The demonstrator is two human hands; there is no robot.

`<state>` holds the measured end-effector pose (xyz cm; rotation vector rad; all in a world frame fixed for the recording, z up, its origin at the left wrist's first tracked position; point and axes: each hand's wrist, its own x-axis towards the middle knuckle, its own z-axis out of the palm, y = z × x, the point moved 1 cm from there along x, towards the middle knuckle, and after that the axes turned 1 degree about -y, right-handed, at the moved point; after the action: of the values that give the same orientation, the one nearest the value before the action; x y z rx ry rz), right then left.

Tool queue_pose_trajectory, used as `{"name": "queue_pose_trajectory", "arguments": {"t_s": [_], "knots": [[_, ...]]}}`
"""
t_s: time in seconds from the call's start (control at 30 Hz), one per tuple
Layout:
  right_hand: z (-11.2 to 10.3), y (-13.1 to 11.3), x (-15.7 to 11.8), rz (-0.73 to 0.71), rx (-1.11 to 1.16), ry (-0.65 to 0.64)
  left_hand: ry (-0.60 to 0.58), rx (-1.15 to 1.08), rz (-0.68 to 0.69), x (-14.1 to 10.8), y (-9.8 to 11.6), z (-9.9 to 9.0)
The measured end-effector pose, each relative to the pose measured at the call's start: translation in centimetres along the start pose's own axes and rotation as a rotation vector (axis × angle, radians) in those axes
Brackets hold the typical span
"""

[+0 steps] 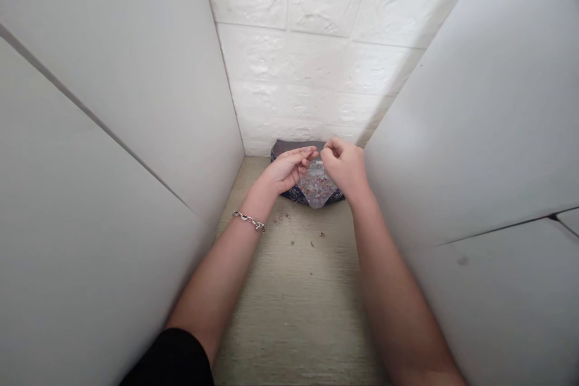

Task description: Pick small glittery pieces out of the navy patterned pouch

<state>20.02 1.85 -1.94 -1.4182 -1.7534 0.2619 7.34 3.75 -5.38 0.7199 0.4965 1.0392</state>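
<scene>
My left hand is raised with its thumb and fingertips pressed together in a pinch, palm partly turned up. Facing it, my right hand is closed, thumb against curled fingers. A small gap separates the two sets of fingertips, and whatever they pinch is too small to make out. Just beneath and behind the hands lies a clear bag of small multicoloured pieces that look like beads. It rests on a dark patterned pouch or tray with a greyish inside, partly hidden by my hands.
Tall pale panels stand close on the left and right. A white brick-textured wall closes off the back. Small dark bits lie scattered on the light wood-grain surface. A chain bracelet circles my left wrist.
</scene>
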Motion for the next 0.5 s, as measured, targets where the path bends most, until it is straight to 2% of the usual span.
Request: {"name": "queue_pose_trajectory", "arguments": {"t_s": [0.27,0.5], "knots": [[-0.12,-0.16,-0.05,-0.004,0.013,-0.013,0.007,0.020,0.012,-0.12,0.06,0.18],[0.13,0.09,-0.10,-0.016,-0.017,-0.073,0.009,0.070,0.039,0.06,-0.04,-0.13]]}}
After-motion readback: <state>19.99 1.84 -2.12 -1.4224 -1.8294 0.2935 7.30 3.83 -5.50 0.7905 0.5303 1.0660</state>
